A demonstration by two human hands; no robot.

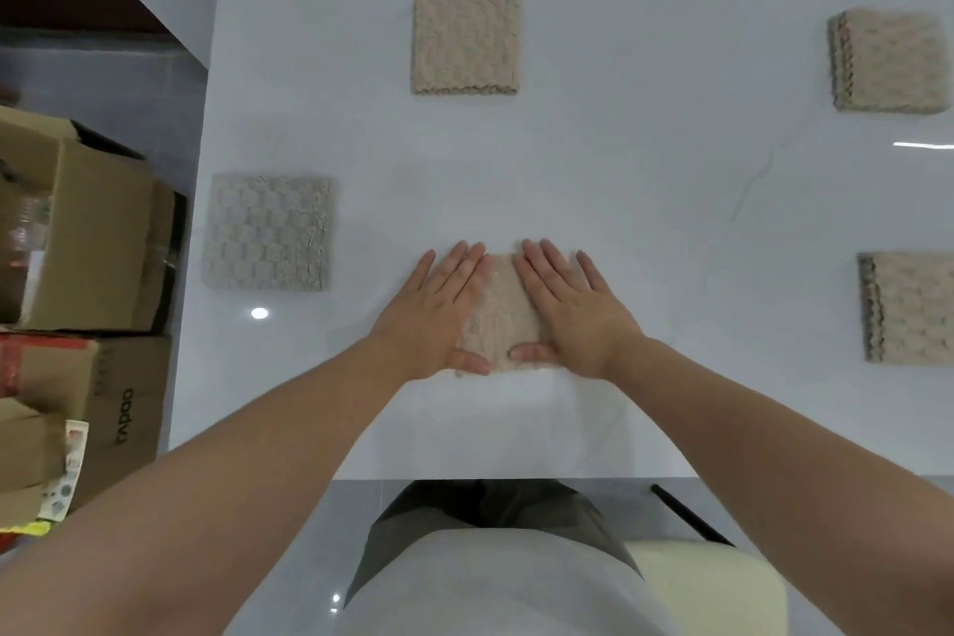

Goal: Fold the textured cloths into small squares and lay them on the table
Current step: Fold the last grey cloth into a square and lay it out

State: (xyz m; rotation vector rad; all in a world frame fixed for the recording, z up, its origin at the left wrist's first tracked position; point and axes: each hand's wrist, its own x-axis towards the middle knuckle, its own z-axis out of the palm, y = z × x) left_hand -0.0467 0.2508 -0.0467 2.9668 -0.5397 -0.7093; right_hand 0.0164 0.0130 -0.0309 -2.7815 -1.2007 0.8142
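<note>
Beige, bumpy-textured cloth (498,315), folded down to a small square, lies on the white table (619,196) directly in front of the person, with both hands flat on top of it. The left hand (439,315) covers its left side and the right hand (573,310) covers its right side. Palms face down, and the fingers (467,269) are straight, slightly fanned and point away from the person. Both thumbs lie along the cloth's near edge, and nothing is pinched.

This looks like a pressing step: flat palms would squash the thick layers so the fold stays closed. The cloth's edges appear parallel to the table's edges. Only a narrow middle strip shows between the hands, running away from the person. Being nearly square, it has no clear long axis, and the hands hide its side edges.

Four other folded squares lie well apart from it, as if set out in a spaced grid:
- a grey folded cloth (266,232) to its left
- a far beige square (464,41) beyond it
- a corner beige square (888,59) beyond it and far to its right
- a right-hand beige square (908,307) level with it

Cardboard boxes (88,232) stand to its left, off the table
</note>
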